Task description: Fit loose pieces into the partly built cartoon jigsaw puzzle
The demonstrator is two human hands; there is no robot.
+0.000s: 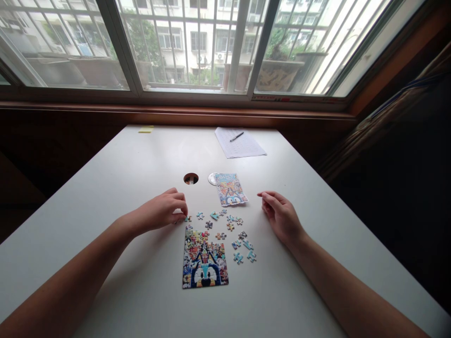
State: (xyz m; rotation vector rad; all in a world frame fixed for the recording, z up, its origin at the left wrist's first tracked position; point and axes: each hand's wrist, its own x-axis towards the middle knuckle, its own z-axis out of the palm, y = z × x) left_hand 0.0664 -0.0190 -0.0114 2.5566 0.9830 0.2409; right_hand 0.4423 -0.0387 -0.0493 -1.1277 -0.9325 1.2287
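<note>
My left hand (169,207) pinches a small jigsaw puzzle piece (189,218) at the upper left corner of a partly assembled puzzle (205,265). The puzzle shows a blue cartoon dog's face at the bottom, and its upper right part is unfilled. Loose jigsaw pieces (230,226) lie scattered above and to its right, several of them light blue. My right hand (279,213) hovers or rests to the right of these pieces, fingers curled and closed, with no object visible in it. Between the hands lies a picture card (231,189) of the same dog design.
A round cable hole (190,179) opens in the white table (148,281), and its metal cover (212,179) lies partly under the card. Further back are paper sheets (239,143) with a pen (237,137) on top and a yellow strip (145,129). A barred window (190,89) stands behind.
</note>
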